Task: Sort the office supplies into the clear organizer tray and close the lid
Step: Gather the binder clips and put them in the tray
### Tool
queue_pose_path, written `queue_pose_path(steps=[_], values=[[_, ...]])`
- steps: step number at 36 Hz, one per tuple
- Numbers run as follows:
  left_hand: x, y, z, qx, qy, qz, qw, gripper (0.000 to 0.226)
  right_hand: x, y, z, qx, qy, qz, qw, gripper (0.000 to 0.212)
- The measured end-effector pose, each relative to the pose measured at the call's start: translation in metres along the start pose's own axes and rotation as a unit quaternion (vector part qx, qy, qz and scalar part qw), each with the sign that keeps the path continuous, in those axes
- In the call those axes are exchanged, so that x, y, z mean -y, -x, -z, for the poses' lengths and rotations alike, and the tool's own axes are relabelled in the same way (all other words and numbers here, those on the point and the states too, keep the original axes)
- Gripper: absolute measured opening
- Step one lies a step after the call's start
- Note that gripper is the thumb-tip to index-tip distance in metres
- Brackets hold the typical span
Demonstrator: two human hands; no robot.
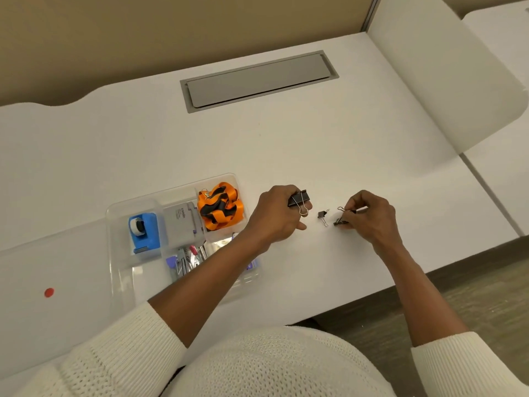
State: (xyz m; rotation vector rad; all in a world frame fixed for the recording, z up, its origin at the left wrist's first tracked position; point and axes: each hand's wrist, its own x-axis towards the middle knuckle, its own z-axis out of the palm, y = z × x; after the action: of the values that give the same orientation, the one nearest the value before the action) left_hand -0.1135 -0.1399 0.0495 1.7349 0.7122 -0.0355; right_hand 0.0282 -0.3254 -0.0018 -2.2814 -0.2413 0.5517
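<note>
The clear organizer tray [120,213] lies on the white desk at the left, holding a blue tape dispenser [144,232], a grey stapler box [181,224], an orange and black lanyard [220,207] and several small items partly hidden under my left forearm. My left hand [276,216] is to the right of the tray, closed on a large black binder clip [299,198]. A small binder clip [323,215] lies loose on the desk between my hands. My right hand [369,214] pinches small black binder clips [342,222] at the desk surface.
The tray's clear lid [51,262] with a red dot [49,292] lies flat to the left of the tray. A grey cable hatch [257,80] is set into the desk farther back. A white partition [446,81] stands at the right. The desk's front edge runs below my right wrist.
</note>
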Motion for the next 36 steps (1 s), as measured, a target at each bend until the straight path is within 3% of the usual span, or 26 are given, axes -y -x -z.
queue_pose_path(steps=[9,15,18,22,24,26,30,36], values=[[0.009,0.02,0.021,-0.003,0.013,0.005,1.0,0.016,0.002,-0.004,0.004,0.001,0.039,0.002,0.999,0.022],[0.015,0.029,0.032,-0.013,0.017,0.018,1.0,0.014,0.012,-0.002,-0.01,-0.016,0.157,0.055,0.986,0.026],[0.017,0.033,0.035,-0.012,0.018,0.024,0.999,0.014,0.018,-0.003,-0.022,-0.032,0.194,0.06,0.979,0.017],[0.019,0.038,0.038,-0.016,0.023,0.031,0.999,0.015,0.026,-0.002,-0.035,-0.055,0.224,0.059,0.971,0.024],[0.02,0.04,0.04,-0.02,0.03,0.038,0.999,0.015,0.031,-0.001,-0.039,-0.044,0.224,0.071,0.971,0.029],[0.022,0.043,0.044,-0.022,0.038,0.042,0.998,0.015,0.033,-0.002,-0.042,-0.029,0.243,0.076,0.967,0.016],[0.026,0.048,0.051,-0.028,0.032,0.046,0.998,0.017,0.024,-0.005,-0.051,0.017,0.323,0.104,0.941,0.031],[0.034,0.059,0.064,-0.038,0.037,0.073,0.996,0.014,0.024,-0.002,-0.059,0.036,0.335,0.155,0.929,0.009]])
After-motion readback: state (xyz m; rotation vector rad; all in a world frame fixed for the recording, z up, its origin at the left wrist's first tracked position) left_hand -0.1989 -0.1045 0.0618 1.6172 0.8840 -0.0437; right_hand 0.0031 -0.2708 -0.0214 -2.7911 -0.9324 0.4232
